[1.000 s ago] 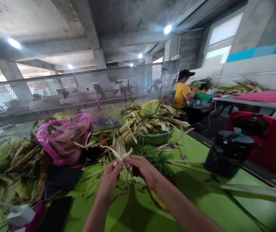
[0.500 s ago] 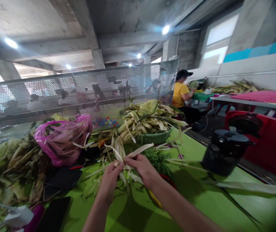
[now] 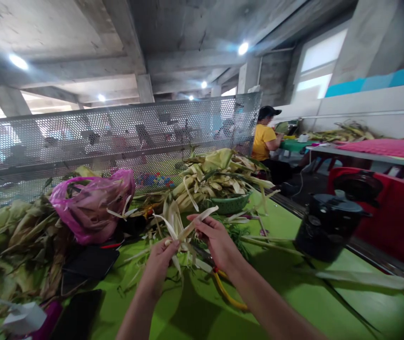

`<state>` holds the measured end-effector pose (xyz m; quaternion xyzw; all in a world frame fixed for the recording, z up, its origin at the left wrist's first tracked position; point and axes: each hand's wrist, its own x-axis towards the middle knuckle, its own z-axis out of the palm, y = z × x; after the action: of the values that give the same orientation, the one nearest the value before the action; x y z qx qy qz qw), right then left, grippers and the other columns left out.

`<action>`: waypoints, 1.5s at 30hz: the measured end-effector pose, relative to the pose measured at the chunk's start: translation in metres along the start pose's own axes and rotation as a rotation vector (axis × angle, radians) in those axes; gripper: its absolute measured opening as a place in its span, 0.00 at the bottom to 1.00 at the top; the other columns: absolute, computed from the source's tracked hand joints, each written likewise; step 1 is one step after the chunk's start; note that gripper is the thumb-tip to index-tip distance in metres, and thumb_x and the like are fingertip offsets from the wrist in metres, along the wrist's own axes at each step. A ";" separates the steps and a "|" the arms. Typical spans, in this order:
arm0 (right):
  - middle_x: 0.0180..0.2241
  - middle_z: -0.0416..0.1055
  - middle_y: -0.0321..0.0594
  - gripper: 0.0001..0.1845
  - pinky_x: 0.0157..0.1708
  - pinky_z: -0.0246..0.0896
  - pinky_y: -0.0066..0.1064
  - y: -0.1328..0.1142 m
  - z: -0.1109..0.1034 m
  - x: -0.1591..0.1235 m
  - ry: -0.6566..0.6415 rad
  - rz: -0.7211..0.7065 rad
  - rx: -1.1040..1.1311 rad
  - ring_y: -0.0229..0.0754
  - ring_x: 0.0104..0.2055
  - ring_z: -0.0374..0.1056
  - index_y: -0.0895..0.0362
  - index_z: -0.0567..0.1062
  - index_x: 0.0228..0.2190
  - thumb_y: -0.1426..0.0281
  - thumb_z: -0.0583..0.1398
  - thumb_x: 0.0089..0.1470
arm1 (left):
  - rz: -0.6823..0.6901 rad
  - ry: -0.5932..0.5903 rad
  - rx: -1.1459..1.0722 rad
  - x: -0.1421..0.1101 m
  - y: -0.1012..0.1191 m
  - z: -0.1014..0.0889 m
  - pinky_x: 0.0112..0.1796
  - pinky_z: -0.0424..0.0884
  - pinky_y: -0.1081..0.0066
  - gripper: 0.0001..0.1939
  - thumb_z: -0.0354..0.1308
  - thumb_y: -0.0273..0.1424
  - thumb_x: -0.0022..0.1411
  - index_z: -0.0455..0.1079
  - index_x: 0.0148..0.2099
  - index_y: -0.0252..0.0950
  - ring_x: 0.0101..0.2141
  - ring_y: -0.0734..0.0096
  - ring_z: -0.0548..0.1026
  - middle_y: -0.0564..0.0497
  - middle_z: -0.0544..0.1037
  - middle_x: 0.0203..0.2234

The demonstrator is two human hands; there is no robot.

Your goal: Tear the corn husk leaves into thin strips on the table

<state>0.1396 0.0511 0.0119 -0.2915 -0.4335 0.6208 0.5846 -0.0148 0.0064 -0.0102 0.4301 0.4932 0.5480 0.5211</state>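
Note:
Pale corn husk strips (image 3: 175, 224) fan out from between my two hands, low over the green table. My left hand (image 3: 161, 257) pinches them at the base, where a small rounded light end shows by the thumb. A single husk strip, its free end pointing up and right, is pinched in my right hand (image 3: 216, 238). Behind that hand lies a bundle of thin green strands (image 3: 242, 241), partly hidden. Just under my right wrist is a yellow curved handle (image 3: 227, 289) with a bit of red; the rest of that tool is covered.
A heap of husks (image 3: 219, 174) fills a green basket (image 3: 232, 204). Left are a pink plastic bag (image 3: 90, 203), more husks (image 3: 14, 250) and a black flat object (image 3: 90, 262). A black pot (image 3: 329, 226) stands right. A person in yellow (image 3: 264, 139) sits beyond, past a perforated metal screen (image 3: 117, 137).
My right hand has moved slightly up and right, away from my left hand, drawing a husk strip along. More of the yellow handle shows. The left hand stays nearly in place.

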 end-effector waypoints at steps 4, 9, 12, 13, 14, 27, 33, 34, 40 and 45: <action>0.26 0.66 0.35 0.15 0.26 0.50 0.25 -0.013 -0.003 -0.001 -0.068 -0.077 -0.027 0.33 0.26 0.55 0.59 0.80 0.36 0.62 0.65 0.50 | 0.037 -0.022 0.112 0.003 -0.003 -0.002 0.23 0.53 0.76 0.21 0.62 0.49 0.49 0.70 0.28 0.34 0.21 0.78 0.57 0.56 0.64 0.19; 0.24 0.66 0.33 0.14 0.24 0.49 0.25 -0.021 0.001 -0.003 -0.214 -0.015 -0.042 0.33 0.24 0.56 0.57 0.77 0.35 0.64 0.68 0.46 | 0.002 -0.039 0.166 0.004 -0.003 -0.001 0.22 0.44 0.75 0.23 0.62 0.51 0.48 0.70 0.28 0.34 0.20 0.79 0.49 0.58 0.61 0.18; 0.22 0.64 0.31 0.13 0.24 0.48 0.25 -0.026 0.003 -0.003 -0.267 -0.030 -0.156 0.32 0.23 0.56 0.57 0.75 0.27 0.63 0.69 0.43 | -0.008 -0.049 0.147 0.005 -0.005 -0.002 0.22 0.44 0.75 0.23 0.62 0.51 0.48 0.71 0.28 0.34 0.20 0.79 0.50 0.57 0.63 0.19; 0.22 0.64 0.31 0.13 0.25 0.48 0.25 -0.028 0.003 -0.002 -0.282 -0.037 -0.217 0.32 0.23 0.56 0.58 0.75 0.26 0.62 0.69 0.44 | -0.014 -0.050 0.138 0.005 -0.005 -0.003 0.22 0.44 0.75 0.23 0.63 0.51 0.47 0.71 0.29 0.34 0.20 0.79 0.50 0.57 0.63 0.19; 0.22 0.65 0.32 0.13 0.26 0.49 0.26 -0.030 0.003 -0.002 -0.300 -0.044 -0.287 0.33 0.24 0.56 0.58 0.76 0.26 0.60 0.68 0.45 | -0.017 -0.050 0.129 0.004 -0.005 -0.003 0.22 0.44 0.75 0.23 0.63 0.51 0.47 0.71 0.29 0.34 0.20 0.79 0.50 0.57 0.63 0.19; 0.24 0.68 0.33 0.04 0.27 0.52 0.24 -0.049 0.006 0.000 -0.516 -0.243 -1.011 0.34 0.27 0.60 0.59 0.78 0.28 0.73 0.62 0.49 | 0.036 -0.122 0.139 0.003 0.003 -0.002 0.22 0.46 0.75 0.22 0.65 0.49 0.45 0.72 0.29 0.32 0.20 0.80 0.51 0.58 0.62 0.17; 0.25 0.70 0.35 0.04 0.27 0.50 0.24 -0.058 0.011 0.000 -0.536 -0.364 -1.253 0.35 0.27 0.62 0.59 0.77 0.26 0.77 0.61 0.47 | 0.079 -0.136 0.181 0.001 0.008 -0.002 0.23 0.49 0.75 0.24 0.65 0.50 0.45 0.71 0.27 0.32 0.22 0.78 0.54 0.57 0.63 0.18; 0.25 0.70 0.35 0.04 0.27 0.50 0.24 -0.059 0.011 0.000 -0.542 -0.373 -1.278 0.35 0.27 0.62 0.59 0.77 0.25 0.77 0.61 0.47 | 0.082 -0.141 0.186 0.000 0.008 -0.001 0.23 0.49 0.75 0.23 0.64 0.50 0.45 0.70 0.27 0.33 0.22 0.77 0.54 0.57 0.62 0.18; 0.25 0.70 0.35 0.05 0.27 0.49 0.25 -0.060 0.019 -0.003 -0.548 -0.442 -1.423 0.34 0.27 0.62 0.59 0.76 0.24 0.78 0.60 0.45 | 0.072 -0.166 0.183 -0.003 0.011 0.000 0.24 0.47 0.74 0.23 0.64 0.50 0.45 0.68 0.26 0.34 0.22 0.77 0.52 0.58 0.60 0.18; 0.25 0.69 0.35 0.04 0.27 0.47 0.26 -0.062 0.025 -0.008 -0.528 -0.503 -1.535 0.35 0.27 0.61 0.58 0.76 0.24 0.77 0.60 0.45 | 0.132 -0.224 0.192 0.003 0.003 -0.003 0.24 0.48 0.74 0.22 0.63 0.49 0.48 0.66 0.24 0.34 0.23 0.77 0.53 0.57 0.59 0.18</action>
<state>0.1482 0.0352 0.0763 -0.3480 -0.9085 0.0539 0.2251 -0.0182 0.0090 -0.0077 0.5679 0.4527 0.4798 0.4923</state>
